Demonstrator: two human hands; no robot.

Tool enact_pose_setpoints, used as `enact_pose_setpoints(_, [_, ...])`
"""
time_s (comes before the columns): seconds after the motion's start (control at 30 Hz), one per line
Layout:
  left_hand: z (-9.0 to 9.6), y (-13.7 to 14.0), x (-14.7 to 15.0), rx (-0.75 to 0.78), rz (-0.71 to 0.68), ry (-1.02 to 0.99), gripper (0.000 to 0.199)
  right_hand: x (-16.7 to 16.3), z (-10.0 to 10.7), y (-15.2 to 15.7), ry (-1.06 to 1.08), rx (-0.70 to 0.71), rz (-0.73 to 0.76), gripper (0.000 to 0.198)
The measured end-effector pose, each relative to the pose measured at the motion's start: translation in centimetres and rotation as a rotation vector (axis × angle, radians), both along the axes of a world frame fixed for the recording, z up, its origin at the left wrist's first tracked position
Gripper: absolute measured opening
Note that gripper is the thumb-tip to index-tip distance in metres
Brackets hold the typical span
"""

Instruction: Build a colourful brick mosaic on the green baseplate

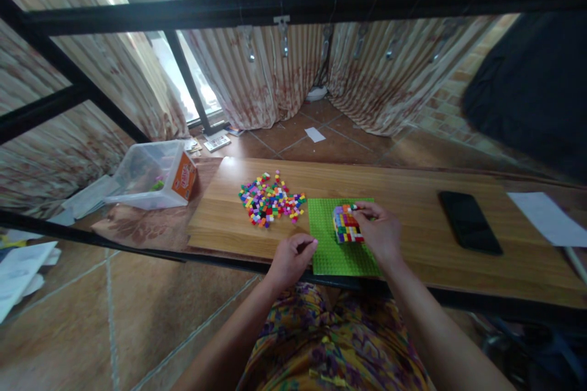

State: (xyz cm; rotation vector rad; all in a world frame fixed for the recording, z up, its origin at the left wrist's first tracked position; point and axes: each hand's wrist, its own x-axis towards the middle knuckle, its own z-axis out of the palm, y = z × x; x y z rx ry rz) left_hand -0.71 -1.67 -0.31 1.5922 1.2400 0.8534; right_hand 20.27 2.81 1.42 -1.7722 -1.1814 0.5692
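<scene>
A green studded baseplate (324, 256) lies near the front edge of the table. On it stands a block of small multicoloured toy bricks (345, 226), laid in coloured rows. My right hand (381, 233) reaches over its right side and hides part of it. The thumb and finger are pinched at the block's far edge on a small toy brick (353, 208), partly covered by the fingertips. My left hand (293, 259) rests at the baseplate's left edge, fingers curled and thumb against the forefinger; what they hold, if anything, is too small to make out.
Loose bricks (270, 200) lie in a pile left of the baseplate. A clear plastic box (151, 174) with an orange label stands at the table's left end. On the right are a black phone (470, 223) and white paper (550, 217). A black metal bar (302, 9) crosses above.
</scene>
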Motion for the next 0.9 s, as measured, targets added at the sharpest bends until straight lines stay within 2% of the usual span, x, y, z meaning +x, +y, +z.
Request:
enact_pose_setpoints(0.17, [-0.2,0.1,0.0,-0.013,0.005,-0.025,0.032,0.2,0.1,0.2,-0.038,-0.012,0.006,0.028])
enact_pose_setpoints(0.3, [-0.4,0.3,-0.1,-0.072,0.031,-0.107,0.031,0.4,-0.5,-0.6,-0.02,0.068,0.06,0.033])
enact_pose_setpoints(0.43, [-0.1,0.0,0.3,-0.185,0.073,-0.242,0.028,-0.2,-1.0,-3.2,-0.103,0.217,0.025,0.033])
enact_pose_setpoints(0.53, [0.5,-0.6,1.0,-0.278,0.084,-0.32,0.028,-1.2,-0.7,-5.9,-0.152,0.25,0.109,0.029])
enact_pose_setpoints(0.7, [1.8,-1.4,2.7,-0.277,0.006,-0.375,0.031,-2.5,0.6,-8.9,-0.129,0.201,0.297,0.023])
enact_pose_setpoints(0.9, [2.9,-1.5,4.2,-0.255,-0.056,-0.344,0.037,-2.0,0.8,-9.3,0.079,0.121,0.321,0.023])
